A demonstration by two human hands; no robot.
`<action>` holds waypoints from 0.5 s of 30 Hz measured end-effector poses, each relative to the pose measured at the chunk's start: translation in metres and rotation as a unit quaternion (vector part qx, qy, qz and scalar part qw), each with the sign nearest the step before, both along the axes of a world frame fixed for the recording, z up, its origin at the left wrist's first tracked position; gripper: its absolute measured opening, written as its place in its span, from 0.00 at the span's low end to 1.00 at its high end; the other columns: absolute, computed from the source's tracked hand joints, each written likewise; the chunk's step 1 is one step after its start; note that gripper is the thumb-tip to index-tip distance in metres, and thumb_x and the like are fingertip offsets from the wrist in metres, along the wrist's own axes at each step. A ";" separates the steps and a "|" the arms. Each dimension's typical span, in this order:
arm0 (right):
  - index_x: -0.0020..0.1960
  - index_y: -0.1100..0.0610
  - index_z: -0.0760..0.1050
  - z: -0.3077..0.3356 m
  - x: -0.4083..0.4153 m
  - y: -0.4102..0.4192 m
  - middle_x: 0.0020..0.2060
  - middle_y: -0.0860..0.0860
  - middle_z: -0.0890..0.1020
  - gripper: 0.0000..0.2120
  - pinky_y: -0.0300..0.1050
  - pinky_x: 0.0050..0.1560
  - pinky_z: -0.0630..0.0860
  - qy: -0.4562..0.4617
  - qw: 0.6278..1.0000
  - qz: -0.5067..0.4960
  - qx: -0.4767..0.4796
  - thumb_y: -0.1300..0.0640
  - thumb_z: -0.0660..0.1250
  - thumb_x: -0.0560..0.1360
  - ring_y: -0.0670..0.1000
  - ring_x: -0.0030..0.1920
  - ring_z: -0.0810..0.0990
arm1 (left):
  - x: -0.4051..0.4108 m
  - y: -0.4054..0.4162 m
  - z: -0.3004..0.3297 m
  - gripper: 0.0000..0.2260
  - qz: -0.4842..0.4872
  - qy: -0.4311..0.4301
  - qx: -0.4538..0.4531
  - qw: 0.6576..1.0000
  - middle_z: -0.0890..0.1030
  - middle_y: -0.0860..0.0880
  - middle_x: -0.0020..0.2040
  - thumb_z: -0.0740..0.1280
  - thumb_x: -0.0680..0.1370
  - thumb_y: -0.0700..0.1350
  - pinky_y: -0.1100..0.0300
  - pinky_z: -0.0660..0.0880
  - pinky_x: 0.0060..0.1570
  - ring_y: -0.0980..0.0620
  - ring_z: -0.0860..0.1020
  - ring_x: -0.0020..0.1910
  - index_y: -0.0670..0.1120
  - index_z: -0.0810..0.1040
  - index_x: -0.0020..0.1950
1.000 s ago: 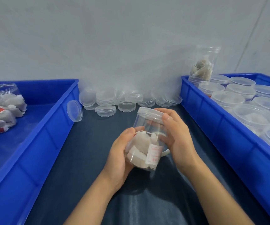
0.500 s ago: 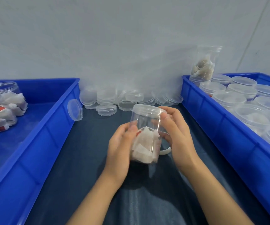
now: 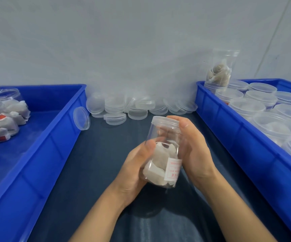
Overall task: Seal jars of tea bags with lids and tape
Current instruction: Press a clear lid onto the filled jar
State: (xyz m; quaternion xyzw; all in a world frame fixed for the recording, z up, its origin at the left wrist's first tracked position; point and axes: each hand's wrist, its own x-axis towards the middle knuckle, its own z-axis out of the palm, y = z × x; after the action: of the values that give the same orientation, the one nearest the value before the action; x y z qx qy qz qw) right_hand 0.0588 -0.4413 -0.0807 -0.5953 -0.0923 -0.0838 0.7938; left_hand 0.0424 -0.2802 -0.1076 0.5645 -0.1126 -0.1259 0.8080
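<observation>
A clear plastic jar (image 3: pixel 162 154) filled with white tea bags is held tilted above the dark table (image 3: pixel 95 168), its lid (image 3: pixel 164 121) on top and pointing away from me. My left hand (image 3: pixel 134 170) grips the jar's lower body from the left. My right hand (image 3: pixel 193 149) wraps around its right side, with the fingers curled up to the lid's edge. A white label with red print shows on the jar's lower right. No tape roll is visible now.
Loose clear lids (image 3: pixel 134 107) lie piled against the wall at the back. A blue bin (image 3: pixel 36 154) on the left holds jars lying on their sides. A blue bin (image 3: pixel 242 142) on the right holds upright lidded jars, one jar (image 3: pixel 219 70) stacked higher.
The jar stood upright half a second ago and is now tilted away from me and held nearer. Both hands kept their hold. The tape ring seen behind the jar earlier is hidden.
</observation>
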 end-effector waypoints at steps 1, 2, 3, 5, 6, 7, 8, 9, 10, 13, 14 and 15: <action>0.65 0.62 0.77 0.001 0.000 0.001 0.56 0.68 0.82 0.33 0.77 0.59 0.74 -0.002 1.000 -0.006 0.002 0.38 0.69 0.72 0.74 0.56 0.81 | 0.000 -0.001 0.000 0.40 0.009 -0.016 0.010 1.000 0.82 0.35 0.66 0.78 0.69 0.68 0.41 0.77 0.65 0.37 0.82 0.63 0.43 0.80 0.71; 0.64 0.63 0.77 0.001 -0.001 0.001 0.55 0.69 0.82 0.32 0.77 0.58 0.75 -0.006 1.000 -0.013 0.002 0.39 0.69 0.71 0.75 0.56 0.80 | 0.001 -0.002 -0.001 0.38 0.022 -0.033 0.022 0.999 0.83 0.35 0.66 0.78 0.70 0.66 0.40 0.77 0.65 0.35 0.82 0.64 0.42 0.79 0.72; 0.62 0.63 0.78 0.002 -0.001 0.001 0.55 0.69 0.82 0.31 0.76 0.58 0.75 -0.010 1.000 -0.021 -0.002 0.40 0.69 0.71 0.75 0.55 0.81 | 0.001 -0.004 -0.002 0.35 0.035 -0.047 0.033 0.998 0.83 0.36 0.64 0.76 0.71 0.63 0.41 0.77 0.64 0.34 0.82 0.64 0.42 0.79 0.71; 0.59 0.61 0.80 0.003 -0.002 0.000 0.51 0.64 0.84 0.29 0.73 0.58 0.77 -0.019 0.999 -0.041 -0.017 0.40 0.69 0.70 0.67 0.52 0.83 | 0.001 -0.008 -0.003 0.30 0.064 -0.073 0.052 0.994 0.86 0.40 0.62 0.73 0.72 0.59 0.48 0.81 0.61 0.38 0.83 0.63 0.44 0.81 0.69; 0.58 0.60 0.81 0.004 -0.002 0.000 0.49 0.60 0.85 0.28 0.72 0.59 0.77 -0.022 0.998 -0.049 -0.024 0.40 0.69 0.69 0.63 0.51 0.83 | 0.000 -0.010 -0.004 0.28 0.075 -0.088 0.060 0.991 0.87 0.42 0.60 0.73 0.73 0.58 0.53 0.82 0.57 0.42 0.85 0.60 0.45 0.81 0.68; 0.58 0.59 0.82 0.004 -0.002 -0.001 0.48 0.57 0.85 0.27 0.71 0.59 0.77 -0.023 0.998 -0.056 -0.031 0.40 0.70 0.69 0.62 0.50 0.83 | 0.000 -0.012 -0.005 0.26 0.086 -0.103 0.068 0.989 0.88 0.44 0.58 0.73 0.73 0.57 0.58 0.82 0.54 0.47 0.86 0.57 0.46 0.82 0.67; 0.57 0.58 0.82 0.005 -0.002 -0.001 0.48 0.56 0.86 0.26 0.71 0.60 0.77 -0.025 0.997 -0.060 -0.037 0.40 0.70 0.68 0.63 0.51 0.84 | -0.002 -0.013 -0.005 0.24 0.098 -0.116 0.075 0.985 0.88 0.47 0.56 0.74 0.73 0.56 0.62 0.81 0.51 0.52 0.86 0.54 0.46 0.82 0.66; 0.56 0.57 0.82 0.006 -0.002 -0.001 0.50 0.55 0.86 0.25 0.70 0.61 0.78 -0.027 0.997 -0.064 -0.042 0.40 0.70 0.68 0.64 0.53 0.84 | -0.003 -0.014 -0.004 0.23 0.108 -0.126 0.080 0.983 0.88 0.49 0.54 0.74 0.74 0.56 0.64 0.80 0.49 0.55 0.86 0.52 0.46 0.83 0.65; 0.56 0.56 0.82 0.006 -0.002 -0.001 0.51 0.56 0.87 0.24 0.69 0.61 0.79 -0.029 0.996 -0.065 -0.048 0.40 0.71 0.68 0.64 0.54 0.85 | -0.004 -0.014 -0.005 0.23 0.115 -0.133 0.085 0.981 0.88 0.50 0.53 0.74 0.74 0.56 0.65 0.80 0.49 0.56 0.86 0.51 0.46 0.83 0.64; 0.56 0.52 0.82 0.006 -0.004 -0.001 0.51 0.54 0.87 0.22 0.60 0.58 0.83 -0.040 0.995 -0.060 -0.073 0.39 0.70 0.69 0.58 0.53 0.86 | -0.005 -0.013 -0.004 0.22 0.123 -0.149 0.101 0.976 0.88 0.51 0.53 0.74 0.75 0.58 0.65 0.80 0.49 0.56 0.86 0.52 0.48 0.82 0.65; 0.56 0.50 0.82 0.007 -0.004 -0.001 0.51 0.53 0.87 0.21 0.59 0.56 0.83 -0.042 0.994 -0.057 -0.081 0.38 0.70 0.70 0.57 0.52 0.86 | -0.003 -0.012 -0.005 0.23 0.124 -0.156 0.105 0.974 0.88 0.51 0.54 0.75 0.74 0.58 0.65 0.80 0.49 0.56 0.86 0.52 0.49 0.81 0.66; 0.56 0.48 0.82 0.008 -0.005 -0.002 0.51 0.54 0.87 0.20 0.59 0.55 0.84 -0.042 0.994 -0.054 -0.088 0.38 0.70 0.70 0.57 0.52 0.86 | -0.002 -0.010 -0.006 0.26 0.125 -0.161 0.105 0.973 0.88 0.51 0.55 0.77 0.72 0.57 0.64 0.80 0.49 0.55 0.86 0.53 0.49 0.80 0.67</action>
State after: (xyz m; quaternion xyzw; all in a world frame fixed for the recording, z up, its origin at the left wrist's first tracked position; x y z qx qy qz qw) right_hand 0.0543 -0.4435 -0.0728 -0.6625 -0.1006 -0.1429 0.7284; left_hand 0.0408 -0.2905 -0.1134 0.6686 -0.1560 0.0579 0.7248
